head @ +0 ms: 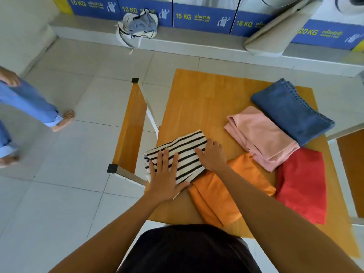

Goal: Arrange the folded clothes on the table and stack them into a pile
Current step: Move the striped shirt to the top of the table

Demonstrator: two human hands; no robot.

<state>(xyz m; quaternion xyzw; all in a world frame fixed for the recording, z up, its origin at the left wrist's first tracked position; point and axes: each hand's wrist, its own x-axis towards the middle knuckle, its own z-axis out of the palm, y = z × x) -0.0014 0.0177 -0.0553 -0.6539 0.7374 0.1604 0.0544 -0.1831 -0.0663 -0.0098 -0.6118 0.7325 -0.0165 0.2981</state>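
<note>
Both hands — left (164, 175) and right (211, 154) — lie flat and spread on the striped top (177, 154) at the table's (197, 91) left edge, so a careless shove could tip it off.

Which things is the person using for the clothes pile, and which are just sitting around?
For the job:
striped top, under left hand and right hand
orange garment
pink garment
red garment
blue jeans
wooden table

Just lying about:
cloth bag by the washing machines
bench beside the table
</note>
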